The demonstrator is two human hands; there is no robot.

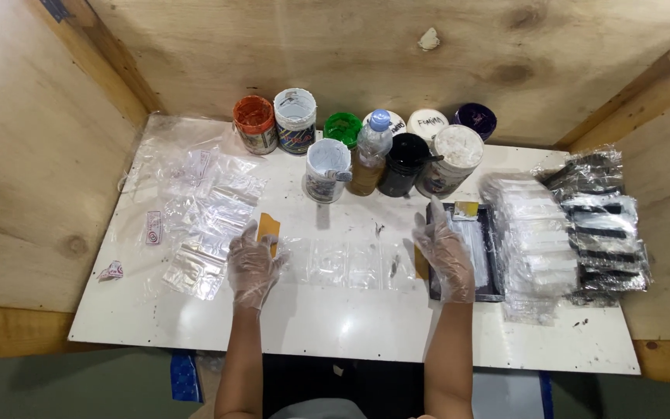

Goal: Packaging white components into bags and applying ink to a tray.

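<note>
Resting gloved hands: left hand [253,265] on orange card [268,230]; right hand [447,254] over black tray [493,264]

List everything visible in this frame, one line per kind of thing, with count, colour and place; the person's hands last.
white table: one, white, centre, walled by plywood.
paint jars: about nine, lids or rims orange, white, green, black and purple, along the back edge.
bottle: one, clear with brownish liquid and a pale blue cap, among the jars.
clear bags: a loose pile, transparent, left of the left hand.
flat clear sleeves: a row, transparent, between the hands.
yellow card: one, at the left hand's fingertips.
black tray: one, black, beside the right hand.
packed stacks: white stack and black-striped stack, far right.
left hand: clear glove, flat on the table.
right hand: clear glove, resting at the tray's left edge.
</note>
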